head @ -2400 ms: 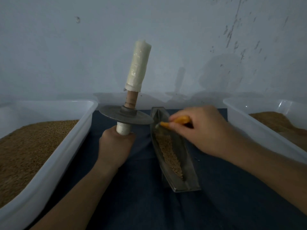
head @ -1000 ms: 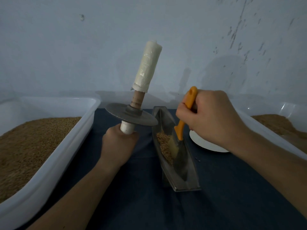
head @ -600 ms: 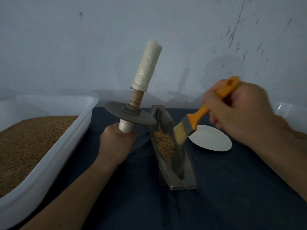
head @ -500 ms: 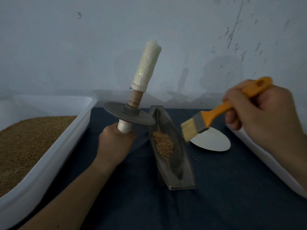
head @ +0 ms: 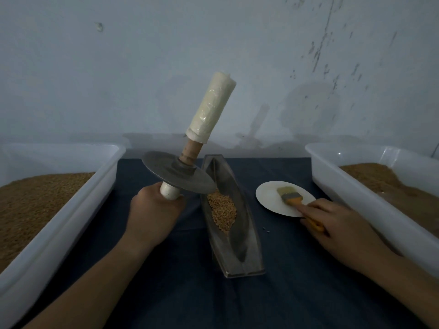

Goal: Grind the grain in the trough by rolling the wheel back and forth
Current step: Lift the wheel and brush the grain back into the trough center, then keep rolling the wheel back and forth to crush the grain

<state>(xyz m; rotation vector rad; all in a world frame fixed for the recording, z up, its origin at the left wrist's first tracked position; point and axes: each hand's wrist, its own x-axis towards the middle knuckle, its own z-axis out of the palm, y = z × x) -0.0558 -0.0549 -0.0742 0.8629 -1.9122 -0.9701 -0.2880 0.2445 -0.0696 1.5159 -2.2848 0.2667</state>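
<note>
My left hand [head: 154, 214] is fisted tight round the lower white grip of the grinding wheel [head: 178, 172], whose disc is tilted just above the far end of the metal trough [head: 244, 233] at frame centre. My right hand [head: 342, 224] lies on the orange brush [head: 291, 197], bristles on the white plate [head: 268, 195] — fingers fairly straight, thumb hidden, so I cannot tell if it pinches. The grain [head: 222, 210] sits heaped in the trough. Rolling is not yet begun, I judge — next my right hand takes the upper grip and the rim goes down.
</note>
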